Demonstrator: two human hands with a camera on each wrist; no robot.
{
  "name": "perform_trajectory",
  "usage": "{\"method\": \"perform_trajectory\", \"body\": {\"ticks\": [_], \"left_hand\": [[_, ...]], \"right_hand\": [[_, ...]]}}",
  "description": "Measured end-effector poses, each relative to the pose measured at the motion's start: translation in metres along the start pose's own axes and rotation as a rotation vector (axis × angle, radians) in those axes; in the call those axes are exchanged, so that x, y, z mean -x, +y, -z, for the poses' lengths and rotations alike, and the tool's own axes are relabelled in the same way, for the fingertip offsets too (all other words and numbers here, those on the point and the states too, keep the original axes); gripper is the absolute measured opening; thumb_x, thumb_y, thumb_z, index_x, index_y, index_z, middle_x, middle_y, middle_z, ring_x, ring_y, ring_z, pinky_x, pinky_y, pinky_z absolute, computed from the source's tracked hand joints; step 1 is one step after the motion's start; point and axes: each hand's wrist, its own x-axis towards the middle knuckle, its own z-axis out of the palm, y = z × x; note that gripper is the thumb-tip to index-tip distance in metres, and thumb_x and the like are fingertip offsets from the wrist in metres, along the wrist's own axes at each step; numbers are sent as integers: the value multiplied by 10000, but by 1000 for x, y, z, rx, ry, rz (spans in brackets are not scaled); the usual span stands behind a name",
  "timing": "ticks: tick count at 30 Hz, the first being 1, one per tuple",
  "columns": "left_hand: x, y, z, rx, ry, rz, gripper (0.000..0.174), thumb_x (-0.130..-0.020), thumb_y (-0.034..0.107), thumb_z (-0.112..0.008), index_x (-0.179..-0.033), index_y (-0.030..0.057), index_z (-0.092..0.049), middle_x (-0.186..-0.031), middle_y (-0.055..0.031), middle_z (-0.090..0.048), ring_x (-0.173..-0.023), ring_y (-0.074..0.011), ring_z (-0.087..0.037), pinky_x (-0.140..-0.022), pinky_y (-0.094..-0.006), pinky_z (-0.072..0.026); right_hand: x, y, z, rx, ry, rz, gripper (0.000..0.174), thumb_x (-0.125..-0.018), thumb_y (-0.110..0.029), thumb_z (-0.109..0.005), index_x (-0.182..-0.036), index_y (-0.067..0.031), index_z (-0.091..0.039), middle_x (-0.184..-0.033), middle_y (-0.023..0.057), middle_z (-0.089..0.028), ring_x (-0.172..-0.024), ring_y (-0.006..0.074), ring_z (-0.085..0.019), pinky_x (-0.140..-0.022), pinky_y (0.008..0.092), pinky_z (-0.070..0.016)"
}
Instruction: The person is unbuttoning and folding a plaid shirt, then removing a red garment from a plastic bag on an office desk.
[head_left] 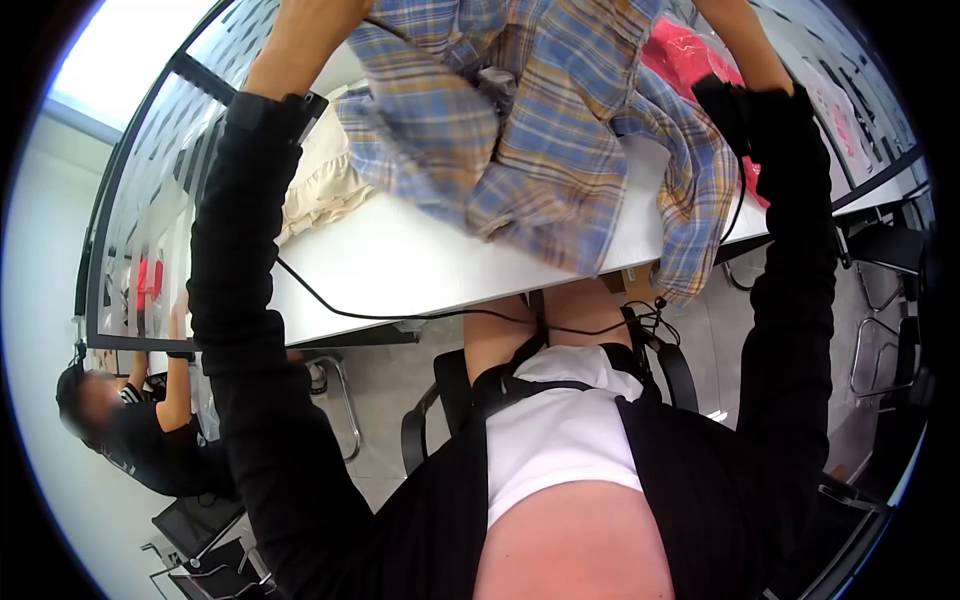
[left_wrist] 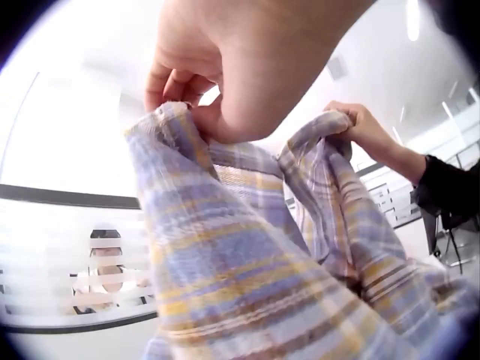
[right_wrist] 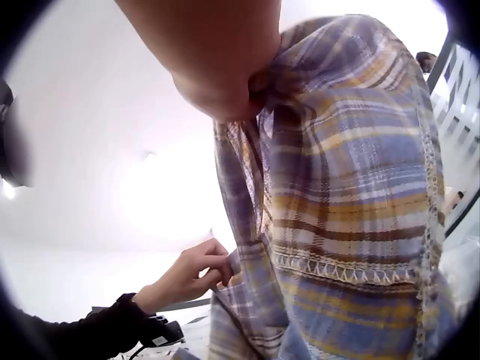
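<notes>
left hand (left_wrist: 232, 67) at 11 o'clock, fingers (left_wrist: 156, 84) narrow, pinching plaid cloth (head_left: 560, 110); right hand (left_wrist: 366, 133) toward 1, gripping its edge. cream cloth (head_left: 322, 188) at 10 on surface (head_left: 400, 262).

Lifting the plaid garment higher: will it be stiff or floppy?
Likely floppy: the plaid garment hangs in loose folds. Probably light for its bulk, as the left hand and right hand hold it up by its edges. One end may drag, since it dangles beyond the table.
</notes>
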Motion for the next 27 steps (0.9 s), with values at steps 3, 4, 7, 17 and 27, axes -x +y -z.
{"method": "perform_trajectory", "body": {"ticks": [3,4,7,17,27], "left_hand": [[24,-4,-33,-313,517,-235,170,-803,210,-529,-771,48,-571,-824,-67,-539,-690,-234,-573,-666,-391,-433],[36,-4,-57,-300,421,-152,225,-801,273,-546,-797,53,-591,-857,-50,-538,-712,-224,-580,-687,-403,-429],[68,11,-103,-222,273,-5,316,-801,354,-573,-860,44,-593,-897,-52,-533,-748,-223,-591,-702,-409,-432],[56,33,-95,409,435,365,548,-727,283,-667,-1044,-58,-377,-1147,-234,-401,-919,-444,-519,-766,-469,-443],[102,-12,-4,1342,-544,-23,656,-691,-31,-548,-1313,100,-387,-1247,-151,-462,-1015,-297,-553,-822,-393,-479]], "right_hand": [[57,-16,11,-103,-352,106,77,-652,-45,-600,-694,-32,-537,-792,118,-530,-743,307,-525,-624,399,-408],[75,-25,15,-135,-456,95,102,-653,-55,-608,-722,-35,-536,-786,114,-517,-766,299,-516,-676,396,-407],[124,-54,27,-238,-776,48,186,-656,-87,-631,-807,-46,-531,-768,100,-479,-834,276,-492,-834,386,-405],[195,-141,43,-243,-790,200,240,-668,-99,-577,-897,-100,-505,-815,37,-477,-647,151,-526,-592,259,-435],[197,-123,52,-490,-948,-234,213,-702,-134,-664,-874,-34,-588,-825,71,-548,-646,218,-564,-611,329,-461]]}}
